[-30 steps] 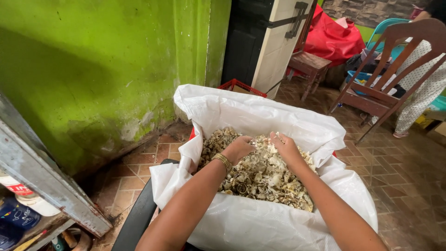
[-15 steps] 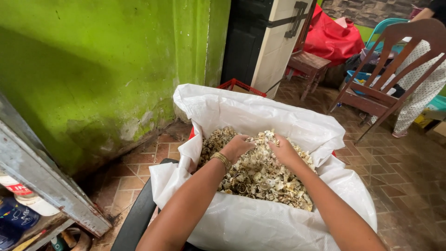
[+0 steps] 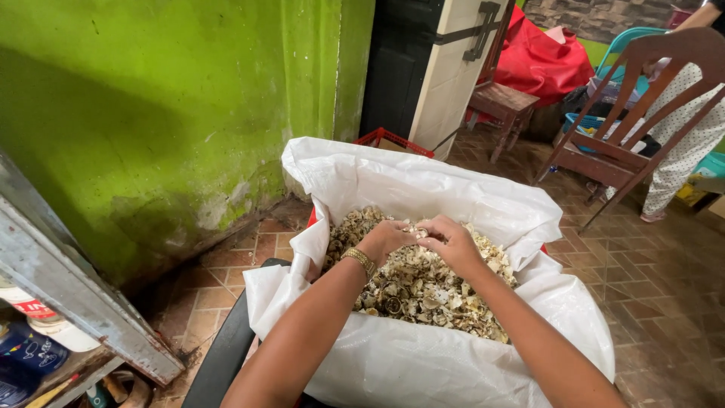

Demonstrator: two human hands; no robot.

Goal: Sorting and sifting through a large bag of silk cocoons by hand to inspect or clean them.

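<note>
Step in hand: we judge that we are sorting through the heap of dry shell scraps point(image 3: 423, 291) in the white woven sack point(image 3: 453, 204), both hands meeting at the top of the heap to gather or pick out a piece.

Next move: by our judgement it calls for a light, close pinch, so that the brittle flakes neither crumble nor spill over the folded rim of the sack.

Left hand point(image 3: 387, 240): curled almost shut, knuckles up, fingertips pressed into the scraps near the heap's far side; a gold bracelet point(image 3: 362, 262) sits at the wrist. We cannot tell whether a piece is enclosed in it.

Right hand point(image 3: 453, 243): half curled, fingers bent down and toward the left hand, fingertips touching or nearly touching it over the scraps. What it grips, if anything, is hidden beneath the fingers.

Where the scraps lie: pale beige and brown, filling the sack to near its rolled-down rim; the sack stands on the tiled floor point(image 3: 657, 287) right in front of us.

Around us: a green wall point(image 3: 151, 113) to the left, a red crate point(image 3: 393, 141) just behind the sack, a wooden chair point(image 3: 627, 143) well apart on the right, and another person in spotted clothing point(image 3: 691, 136) behind it.
</note>
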